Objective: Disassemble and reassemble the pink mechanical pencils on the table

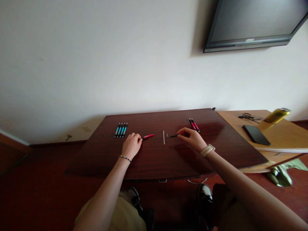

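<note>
I have the left hand (131,146) over the dark wooden surface (149,163), its grip closed in a pinch on the left end of a red pen barrel (148,136) that points to the right. With the right hand (192,138) I pinch a slim black pen piece (173,136) by its right end, thumb and forefinger together, its free end pointing left.

Between the two held parts lie a thin white stick (164,137) and, just beside it, a tiny piece (167,135) too small for me to make out. Beyond my left hand I see four teal pens (122,130) side by side; beyond my right, two red pens (195,124) lie together. A lighter wooden stand (286,134) on the right bears a flat black device (257,134), a dark cable (249,117) and a yellow can (278,115).
</note>
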Motion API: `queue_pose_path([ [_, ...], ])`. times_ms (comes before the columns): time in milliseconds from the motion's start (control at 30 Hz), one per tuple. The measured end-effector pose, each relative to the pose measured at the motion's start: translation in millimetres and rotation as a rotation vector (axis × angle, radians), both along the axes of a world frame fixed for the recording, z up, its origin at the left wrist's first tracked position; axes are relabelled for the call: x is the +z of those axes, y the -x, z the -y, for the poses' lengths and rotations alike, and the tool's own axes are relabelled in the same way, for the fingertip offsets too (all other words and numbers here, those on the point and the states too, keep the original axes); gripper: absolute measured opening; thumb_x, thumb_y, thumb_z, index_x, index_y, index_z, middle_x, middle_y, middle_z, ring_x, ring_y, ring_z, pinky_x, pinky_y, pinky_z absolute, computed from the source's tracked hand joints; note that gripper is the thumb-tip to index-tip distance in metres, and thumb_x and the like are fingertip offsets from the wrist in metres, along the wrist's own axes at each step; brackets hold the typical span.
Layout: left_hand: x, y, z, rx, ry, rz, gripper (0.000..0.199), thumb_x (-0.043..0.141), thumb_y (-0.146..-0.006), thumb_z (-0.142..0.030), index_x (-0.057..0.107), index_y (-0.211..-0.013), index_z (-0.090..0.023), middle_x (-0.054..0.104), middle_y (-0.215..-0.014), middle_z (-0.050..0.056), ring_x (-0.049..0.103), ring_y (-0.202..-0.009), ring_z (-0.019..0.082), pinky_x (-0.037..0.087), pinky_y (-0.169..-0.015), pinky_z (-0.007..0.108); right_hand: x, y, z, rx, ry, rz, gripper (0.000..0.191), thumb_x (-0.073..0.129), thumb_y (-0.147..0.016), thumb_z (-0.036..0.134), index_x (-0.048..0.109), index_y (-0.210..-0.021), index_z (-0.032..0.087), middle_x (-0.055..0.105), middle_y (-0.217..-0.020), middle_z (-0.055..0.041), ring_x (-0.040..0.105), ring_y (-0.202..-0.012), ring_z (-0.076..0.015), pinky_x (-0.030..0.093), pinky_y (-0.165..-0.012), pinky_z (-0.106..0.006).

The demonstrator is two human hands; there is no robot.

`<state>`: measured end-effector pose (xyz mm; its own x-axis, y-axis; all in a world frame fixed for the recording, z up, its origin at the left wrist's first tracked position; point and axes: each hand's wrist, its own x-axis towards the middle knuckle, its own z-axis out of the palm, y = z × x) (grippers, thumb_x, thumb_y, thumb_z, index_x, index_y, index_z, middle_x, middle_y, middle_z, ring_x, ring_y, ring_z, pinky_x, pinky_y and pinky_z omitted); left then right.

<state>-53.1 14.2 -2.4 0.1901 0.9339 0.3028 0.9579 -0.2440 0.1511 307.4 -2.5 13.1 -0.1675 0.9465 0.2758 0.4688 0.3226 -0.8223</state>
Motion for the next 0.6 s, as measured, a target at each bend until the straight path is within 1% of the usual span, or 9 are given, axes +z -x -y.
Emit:
queue_pose_path([
  [167, -0.8, 0.8, -0.2, 0.004, -0.007, 0.011, 0.007, 0.062, -0.097, -0.027, 0.066, -0.094, -0.023, 0.065, -0.102, 0.008, 0.06, -0.101, 0.027, 0.049, -0.089, 0.037, -1.1, 2.3, 2.8, 0.003, 0.004, -0.025, 0.023, 0.073, -0.087, 0.04, 0.074, -0.1, 0.021, 0.077, -0.097, -0.0053, 0.07, -0.087, -0.0214, 0.055, -0.081, -0.034],
  [300, 4.0, -9.2, 4.0, -0.037, -0.044, 0.084, 0.004, 0.062, -0.097, -0.025, 0.065, -0.097, -0.023, 0.066, -0.103, 0.008, 0.06, -0.102, 0.027, 0.049, -0.092, 0.039, -2.6, 6.2, 3.4, 0.018, 0.002, -0.026, 0.023, 0.072, -0.088, 0.043, 0.074, -0.097, 0.022, 0.077, -0.095, -0.0051, 0.071, -0.087, -0.0221, 0.054, -0.081, -0.034],
  [367, 8.2, -20.6, 7.9, -0.114, -0.052, 0.162, 0.005, 0.061, -0.098, -0.024, 0.064, -0.101, -0.023, 0.067, -0.103, 0.008, 0.061, -0.104, 0.026, 0.05, -0.094, 0.039, -2.7, 9.7, 3.6, 0.021, 0.004, -0.04, 0.024, 0.072, -0.089, 0.045, 0.073, -0.097, 0.021, 0.077, -0.094, -0.005, 0.07, -0.086, -0.0221, 0.054, -0.08, -0.034],
  [433, 12.3, -35.6, 13.1, -0.223, -0.043, 0.249, 0.009, 0.062, -0.098, -0.025, 0.064, -0.106, -0.023, 0.068, -0.105, 0.007, 0.062, -0.105, 0.025, 0.05, -0.097, 0.039, -2.5, 14.6, 3.9, 0.026, 0.009, -0.065, 0.026, 0.072, -0.089, 0.046, 0.073, -0.096, 0.021, 0.077, -0.093, -0.0048, 0.07, -0.084, -0.0215, 0.054, -0.078, -0.034],
  [567, 17.6, -69.5, 24.9, -0.483, 0.076, 0.426, 0.04, 0.071, -0.096, -0.035, 0.056, -0.132, -0.024, 0.069, -0.116, 0.007, 0.066, -0.107, 0.022, 0.052, -0.098, 0.037, -1.8, 28.3, 5.8, 0.071, 0.041, -0.142, 0.03, 0.074, -0.088, 0.049, 0.072, -0.097, 0.021, 0.076, -0.09, -0.0046, 0.069, -0.081, -0.0207, 0.054, -0.076, -0.033],
  [600, 18.3, -77.1, 27.3, -0.519, 0.098, 0.458, 0.043, 0.071, -0.096, -0.036, 0.055, -0.134, -0.024, 0.069, -0.119, 0.007, 0.067, -0.106, 0.022, 0.053, -0.098, 0.036, -1.5, 32.1, 6.6, 0.091, 0.048, -0.161, 0.031, 0.074, -0.088, 0.05, 0.072, -0.097, 0.021, 0.076, -0.091, -0.0046, 0.069, -0.082, -0.0207, 0.055, -0.076, -0.033],
])
